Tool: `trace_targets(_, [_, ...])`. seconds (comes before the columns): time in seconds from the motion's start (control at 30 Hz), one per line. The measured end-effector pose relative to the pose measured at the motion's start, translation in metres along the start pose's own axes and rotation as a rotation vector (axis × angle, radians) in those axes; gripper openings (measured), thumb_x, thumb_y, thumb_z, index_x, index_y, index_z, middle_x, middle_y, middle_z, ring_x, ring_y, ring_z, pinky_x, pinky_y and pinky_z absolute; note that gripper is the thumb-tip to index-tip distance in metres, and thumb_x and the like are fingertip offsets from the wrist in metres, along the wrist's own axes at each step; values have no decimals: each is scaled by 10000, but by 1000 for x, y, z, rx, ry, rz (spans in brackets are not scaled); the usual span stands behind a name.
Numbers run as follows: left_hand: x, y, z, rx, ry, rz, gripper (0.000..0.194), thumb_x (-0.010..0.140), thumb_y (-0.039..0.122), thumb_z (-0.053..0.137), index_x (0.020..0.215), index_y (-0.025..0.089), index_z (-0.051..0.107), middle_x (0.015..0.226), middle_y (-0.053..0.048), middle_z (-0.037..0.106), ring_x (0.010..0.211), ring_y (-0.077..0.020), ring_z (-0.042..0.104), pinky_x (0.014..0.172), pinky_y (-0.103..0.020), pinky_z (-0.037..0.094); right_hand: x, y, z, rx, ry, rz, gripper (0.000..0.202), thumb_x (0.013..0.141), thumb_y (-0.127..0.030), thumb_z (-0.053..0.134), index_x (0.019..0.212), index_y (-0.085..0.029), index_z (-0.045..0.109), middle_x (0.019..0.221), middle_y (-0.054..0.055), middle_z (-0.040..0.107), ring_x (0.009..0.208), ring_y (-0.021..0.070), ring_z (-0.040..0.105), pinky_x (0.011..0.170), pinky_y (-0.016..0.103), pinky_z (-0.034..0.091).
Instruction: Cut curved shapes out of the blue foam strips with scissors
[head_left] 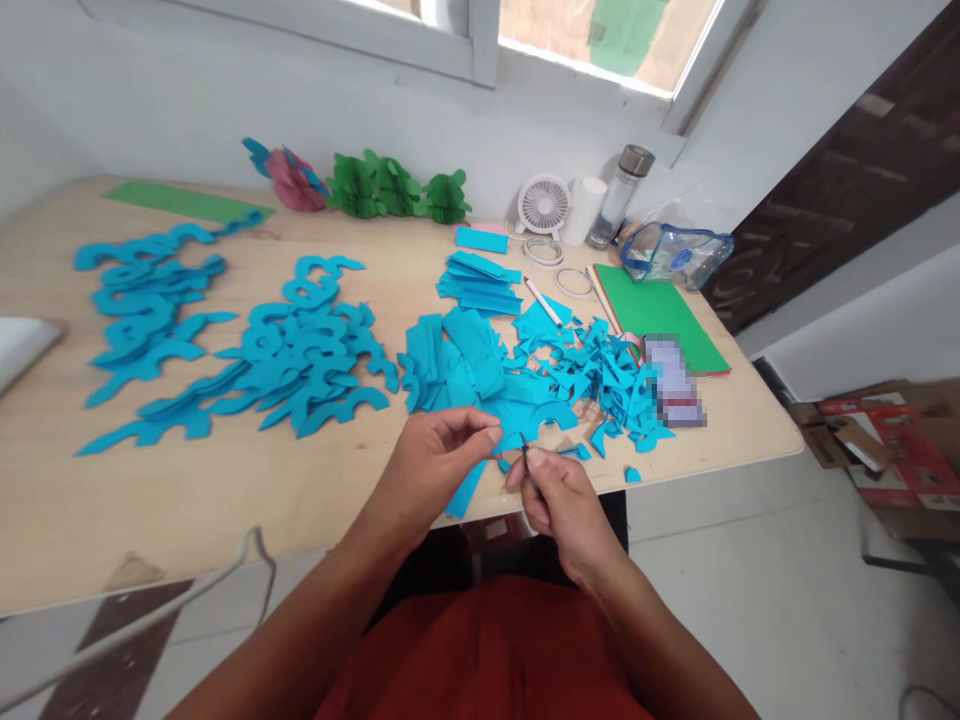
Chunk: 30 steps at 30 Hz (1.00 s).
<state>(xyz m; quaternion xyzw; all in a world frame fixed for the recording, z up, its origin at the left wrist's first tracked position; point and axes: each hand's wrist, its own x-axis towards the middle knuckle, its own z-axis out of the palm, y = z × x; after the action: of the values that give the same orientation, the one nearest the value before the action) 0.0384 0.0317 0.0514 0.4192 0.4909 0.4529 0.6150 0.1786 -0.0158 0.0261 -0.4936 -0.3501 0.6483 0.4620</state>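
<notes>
We find the key relation in the small gap between the two hands, close above the near edge of the desk. The left hand comes in from the left with its thumb and index fingertips drawn close together; we cannot tell whether they meet or pinch an edge of paper. The right hand is curled around a dark tool (perhaps small scissors, though too little of it shows for us to be sure), whose thin end points up and away from the body, just to the right of the left fingertips.

Below the left fingers we see a blue strip, its long axis slanting from the gap toward the near edge, down and to the left. The left hand is the nearer one to it, and the tool lies off past its upper end; we cannot make out whether strip and fingers touch.

Just beyond both hands we have a blue paper piece with a curved cut at its right, in front of a heap of blue sheets. Blue scraps spread to the right, and wavy blue cutouts lie well to the left.
</notes>
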Motion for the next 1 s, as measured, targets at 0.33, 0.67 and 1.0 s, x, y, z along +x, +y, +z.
trace_targets(0.33, [2, 8, -16, 109, -51, -10, 64, 581, 239, 746, 578, 200, 696, 572, -6, 635, 554, -134, 534, 543, -233, 408, -2, 1, -2, -36, -26, 24, 415, 854, -518, 537, 685, -144, 596, 376, -112, 313, 338, 42, 172, 363, 214, 102])
trace_targets(0.67, [-5, -12, 7, -244, 102, -60, 118, 643, 232, 743, 660, 167, 647, 615, 35, 574, 595, -93, 487, 599, -215, 391, -4, 6, 3, -45, 33, -49, 406, 875, -512, 513, 702, -151, 585, 383, -103, 340, 347, 50, 201, 369, 217, 120])
trace_targets(1.0, [-16, -12, 30, -310, 210, -6, 90, 662, 183, 703, 667, 171, 613, 600, 41, 588, 594, -94, 499, 605, -221, 397, -1, 9, 11, 12, 57, -90, 415, 880, -525, 502, 698, -158, 569, 387, -103, 334, 342, 56, 206, 367, 220, 135])
